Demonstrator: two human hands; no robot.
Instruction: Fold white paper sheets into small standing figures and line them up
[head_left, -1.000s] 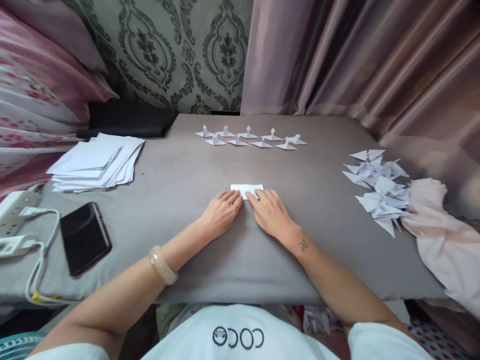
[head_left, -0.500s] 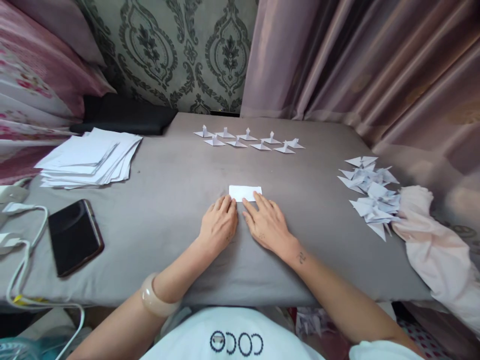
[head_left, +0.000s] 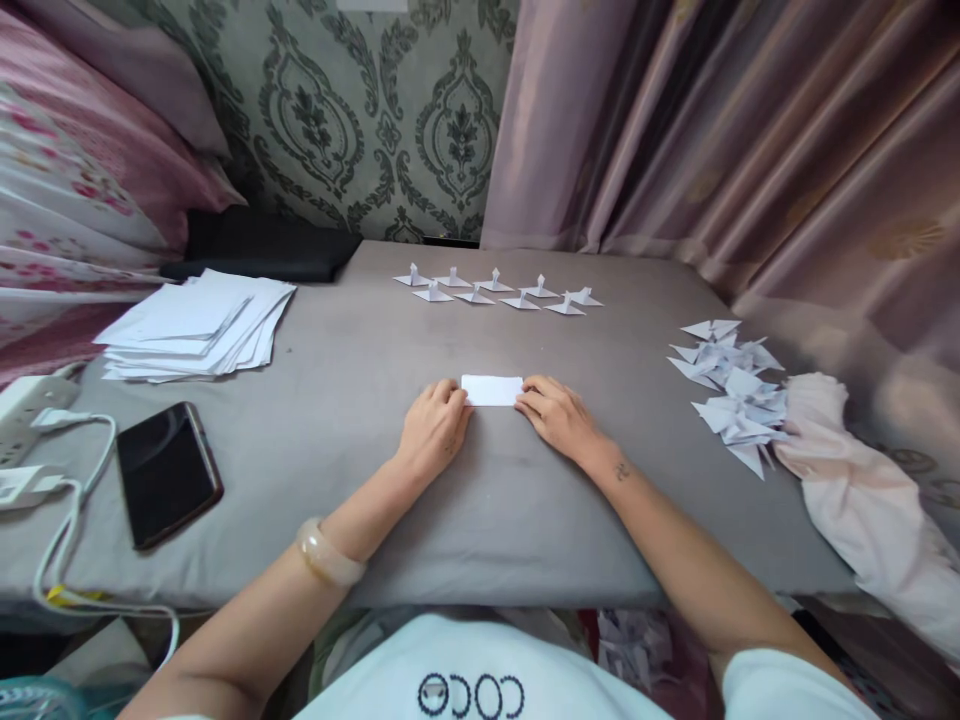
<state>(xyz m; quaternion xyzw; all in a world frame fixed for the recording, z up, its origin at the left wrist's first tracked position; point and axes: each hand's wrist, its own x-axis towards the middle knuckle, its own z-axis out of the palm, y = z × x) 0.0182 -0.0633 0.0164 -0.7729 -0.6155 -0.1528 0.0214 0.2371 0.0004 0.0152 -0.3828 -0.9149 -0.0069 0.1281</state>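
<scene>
A grey table (head_left: 315, 500) is being taken up across most of the view, backed by a patterned wall and a mauve curtain (head_left: 712, 130). A pink cloth (head_left: 862, 500) is being left bunched at the table's right edge. A loose stack of white sheets (head_left: 199, 322) is being kept at the far left, and a dark phone (head_left: 168, 472) is being left face up nearer the person, beside a white power strip with cables (head_left: 30, 440). A heap of folded paper triangles (head_left: 727, 395) is being kept on the right, just beside the cloth. Two short rows of small folded paper figures (head_left: 499, 290) are being displayed along the far edge.

At the middle, a small folded white rectangle of paper (head_left: 492, 390) is being held flat on the table. Its left end is being touched by the fingertips of the left hand (head_left: 433, 432), and its right end by those of the right hand (head_left: 559, 418). The hands are being kept apart, with fingers curled down onto the paper's ends; whether it is being pinched or only pressed cannot be told.
</scene>
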